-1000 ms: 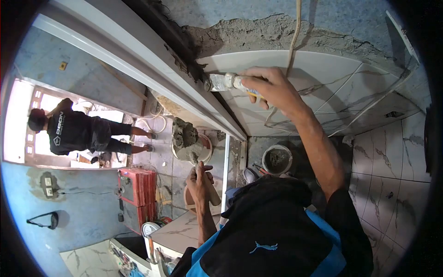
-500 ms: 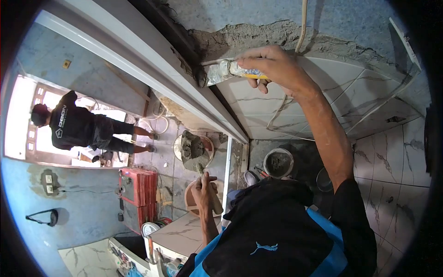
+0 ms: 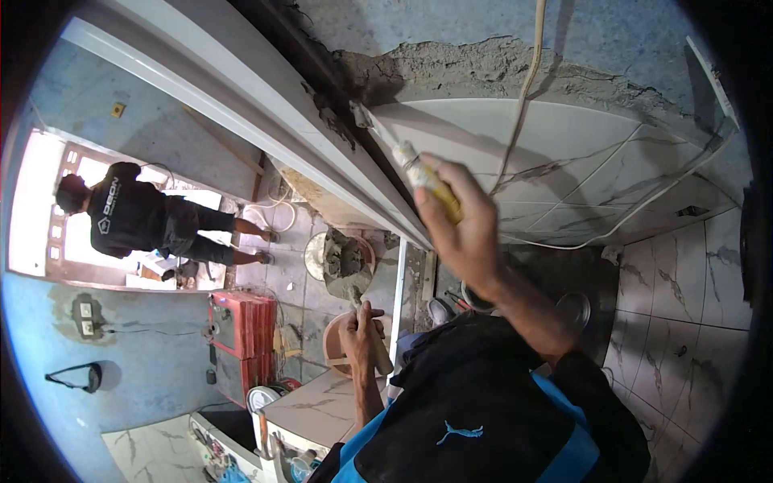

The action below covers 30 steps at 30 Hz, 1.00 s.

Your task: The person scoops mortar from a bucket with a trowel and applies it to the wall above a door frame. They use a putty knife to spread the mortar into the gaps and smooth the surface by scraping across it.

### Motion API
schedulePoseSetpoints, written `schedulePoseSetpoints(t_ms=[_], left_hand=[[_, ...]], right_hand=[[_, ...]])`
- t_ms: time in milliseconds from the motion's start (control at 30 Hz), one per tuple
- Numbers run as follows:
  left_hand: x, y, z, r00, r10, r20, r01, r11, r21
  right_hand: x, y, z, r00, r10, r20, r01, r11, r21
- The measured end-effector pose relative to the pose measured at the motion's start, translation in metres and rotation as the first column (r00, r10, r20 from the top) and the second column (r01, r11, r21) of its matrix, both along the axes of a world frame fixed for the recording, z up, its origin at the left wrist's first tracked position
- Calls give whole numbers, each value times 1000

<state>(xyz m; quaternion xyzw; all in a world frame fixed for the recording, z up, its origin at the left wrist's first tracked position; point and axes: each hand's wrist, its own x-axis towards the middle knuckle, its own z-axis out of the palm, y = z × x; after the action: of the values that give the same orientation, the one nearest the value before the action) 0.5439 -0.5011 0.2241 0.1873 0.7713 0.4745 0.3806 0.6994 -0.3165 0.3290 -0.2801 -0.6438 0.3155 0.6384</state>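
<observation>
My right hand (image 3: 463,225) grips a putty knife (image 3: 403,157) by its yellow handle; the blade tip touches the mortar joint where the white marble tile wall (image 3: 564,153) meets the door frame (image 3: 266,137). Lower down, my left hand (image 3: 362,330) holds the wooden handle of a hawk trowel (image 3: 346,270) piled with grey mortar. Rough grey mortar (image 3: 483,68) runs along the top edge of the tiles.
A person in a black shirt (image 3: 133,217) stands in the bright doorway at left. A red box stack (image 3: 241,330) sits on the floor, with a bowl (image 3: 342,253) under the trowel. A cable (image 3: 523,88) hangs across the tiles. A tiled counter (image 3: 310,406) lies below.
My right hand dropped down and swung the putty knife from lying flat along the tile top to pointing up into the corner joint. The left hand stays nearly still.
</observation>
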Motion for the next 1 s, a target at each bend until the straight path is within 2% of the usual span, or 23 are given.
schedulePoseSetpoints(t_ms=[67,100,167,200,233,267,433,533,667,733,767,833,900,967,1000], left_hand=[[0,0,1,1000,4,-1,-4,1000,3],[-1,0,3,1000,3,1,-3,1000,4],[-4,-4,2,997,-45,-60,43,999,-32],[-8,-7,-7,998,-44,-38,44,999,12],[-11,-10,-13,999,-42,-13,42,998,56],[-15,-14,-17,999,-44,-14,45,998,53],[-21,-24,-24,984,-30,-177,40,998,53],[-22,-27,-22,982,0,-187,4,1000,17],[-24,-30,-20,995,3,-99,0,999,33],[-22,-25,-20,995,12,-94,-8,999,41],[-20,-25,-18,996,10,-90,-6,999,40],[-19,-17,-13,997,-27,-76,28,1000,9],[-15,-7,-5,997,-33,-69,31,999,-18],[-12,-2,-4,998,-32,-62,29,998,-51],[-12,1,-7,998,-51,-48,50,998,-32]], right_hand=[[-22,-16,-6,1000,-4,3,4,1000,1],[-48,-25,-13,995,-103,-3,103,992,73],[-71,-36,-14,997,-54,-63,51,998,-44],[-84,-38,-15,993,-79,-92,77,997,-23],[-89,-41,-11,998,-54,-23,54,998,-25],[-98,-43,-9,996,-77,-33,77,997,-22],[-143,-54,6,991,-95,-93,87,992,-86],[-151,-51,11,990,-9,-141,-8,992,-123],[-134,-50,11,998,-69,-4,68,997,-45],[-121,-49,8,997,73,-32,-76,991,-106],[-114,-49,6,997,71,-28,-74,991,-108],[-101,-44,2,996,88,14,-88,995,-37],[-77,-39,2,993,113,-16,-113,993,-29],[-52,-32,2,971,157,180,-172,983,68],[-44,-28,-2,976,177,130,-190,977,94]])
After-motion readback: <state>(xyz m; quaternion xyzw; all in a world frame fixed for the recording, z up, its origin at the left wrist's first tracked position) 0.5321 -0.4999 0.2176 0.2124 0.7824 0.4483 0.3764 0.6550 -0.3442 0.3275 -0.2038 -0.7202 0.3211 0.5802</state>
